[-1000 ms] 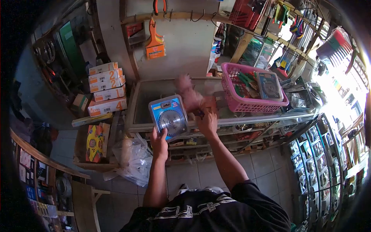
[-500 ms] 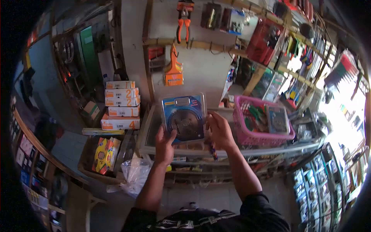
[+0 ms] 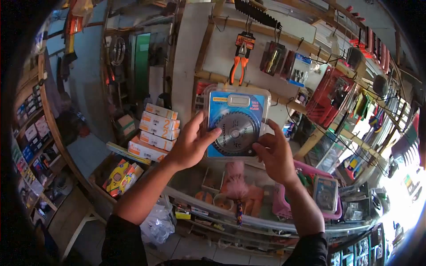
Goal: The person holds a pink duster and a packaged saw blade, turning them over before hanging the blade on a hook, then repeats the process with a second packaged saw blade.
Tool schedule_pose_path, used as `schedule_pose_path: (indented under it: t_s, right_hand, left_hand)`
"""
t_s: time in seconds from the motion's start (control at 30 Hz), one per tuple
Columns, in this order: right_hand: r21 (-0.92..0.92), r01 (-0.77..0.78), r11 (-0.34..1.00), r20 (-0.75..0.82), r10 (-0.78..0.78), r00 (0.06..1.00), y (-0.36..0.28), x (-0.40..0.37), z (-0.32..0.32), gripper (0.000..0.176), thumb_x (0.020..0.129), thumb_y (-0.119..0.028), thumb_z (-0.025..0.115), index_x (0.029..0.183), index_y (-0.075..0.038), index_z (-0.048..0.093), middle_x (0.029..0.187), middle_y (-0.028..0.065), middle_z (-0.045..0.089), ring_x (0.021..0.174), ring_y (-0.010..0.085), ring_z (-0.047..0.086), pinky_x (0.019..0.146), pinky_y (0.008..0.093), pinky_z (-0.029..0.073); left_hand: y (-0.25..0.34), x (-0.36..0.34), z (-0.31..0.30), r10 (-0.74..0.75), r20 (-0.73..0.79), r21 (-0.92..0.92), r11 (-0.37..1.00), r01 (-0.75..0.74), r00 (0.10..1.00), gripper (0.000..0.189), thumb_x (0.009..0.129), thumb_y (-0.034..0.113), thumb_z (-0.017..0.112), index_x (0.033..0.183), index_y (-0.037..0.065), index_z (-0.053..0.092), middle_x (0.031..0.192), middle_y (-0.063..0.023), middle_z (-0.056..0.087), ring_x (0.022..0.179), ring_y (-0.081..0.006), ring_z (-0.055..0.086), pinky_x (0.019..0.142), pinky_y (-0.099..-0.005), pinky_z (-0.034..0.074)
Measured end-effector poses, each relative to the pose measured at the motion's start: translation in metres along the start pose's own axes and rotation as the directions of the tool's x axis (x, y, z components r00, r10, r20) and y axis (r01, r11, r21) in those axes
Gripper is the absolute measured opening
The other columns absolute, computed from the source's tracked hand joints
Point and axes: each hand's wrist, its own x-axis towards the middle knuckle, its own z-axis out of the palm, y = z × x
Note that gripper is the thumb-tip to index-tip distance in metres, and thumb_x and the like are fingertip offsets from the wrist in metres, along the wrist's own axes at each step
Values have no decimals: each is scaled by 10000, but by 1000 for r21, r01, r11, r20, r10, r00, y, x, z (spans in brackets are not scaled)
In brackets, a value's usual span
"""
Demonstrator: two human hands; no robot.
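Blue saw-blade pack (image 3: 237, 122), left hand (image 3: 188, 144) and right hand (image 3: 278, 155) pinching it, basket (image 3: 280, 206) part-hidden by right forearm (image 3: 306, 210), duster (image 3: 237, 187) apparently on counter (image 3: 188, 189)

Silver saw blade (image 3: 235, 133), blue card (image 3: 255, 108), pink basket (image 3: 280, 207), orange-and-black pliers (image 3: 238, 66)

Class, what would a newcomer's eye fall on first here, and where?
The packaged saw blade, held up mid-view between the left hand and right hand, would likely draw the eye first. Next come orange-handled pliers hanging just above, then the pink basket on the counter at lower right.
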Motion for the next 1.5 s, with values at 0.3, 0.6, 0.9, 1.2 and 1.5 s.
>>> schedule_pose_path:
  t_s: [0.3, 0.6, 0.9, 1.2, 1.5]
  right_hand:
    - [-303, 379, 875, 31, -388, 921, -41, 62, -11, 879, 910, 32, 674, 1603, -122, 155, 904, 207, 704, 811, 372, 717, 724, 453, 556]
    - [-459, 516, 724, 6, -578, 816, -64, 154, 4, 1019, 887, 107, 659, 1657, -211, 73, 1005, 204, 662, 768, 269, 673, 734, 381, 556]
    - [-586, 467, 662, 2, -576, 818, -94, 233, 28, 871, 916, 36, 629, 1616, -302, 236, 1165, 281, 629, 1018, 468, 634, 876, 526, 527]
    - [-594, 484, 643, 21, -589, 808, -104, 265, 25, 746, 938, -17, 612, 1602, -119, 285, 817, 244, 682, 788, 439, 695, 750, 494, 552]
    - [-199, 249, 948, 84, -237, 968, -144, 247, 17, 621, 976, -71, 617, 1556, -35, 398, 890, 77, 642, 775, 105, 637, 619, 265, 493]
  left_hand:
    - [36, 54, -40, 160, -14, 390, 910, -141, 987, 483, 1020, 111, 635, 1447, 25, 428, 1215, -86, 659, 1071, -135, 642, 944, -319, 518]
    - [47, 139, -98, 390, -1, 541, 775, -327, 921, 351, 991, 104, 669, 1272, 20, 476, 1050, -113, 687, 946, -154, 665, 841, -321, 517]
    - [66, 206, -147, 450, -89, 667, 689, -282, 889, 744, 978, 91, 682, 1538, 64, 193, 1176, -160, 707, 1005, -183, 674, 891, -358, 519]
    - [76, 244, -168, 566, -21, 686, 608, -400, 824, 849, 946, 44, 681, 1616, 182, 178, 1092, -134, 706, 981, -183, 668, 892, -339, 509]
    - [104, 249, -177, 280, -5, 497, 834, -241, 960, 568, 958, 134, 637, 1511, 117, 512, 1053, -71, 677, 988, -114, 606, 882, -290, 494]
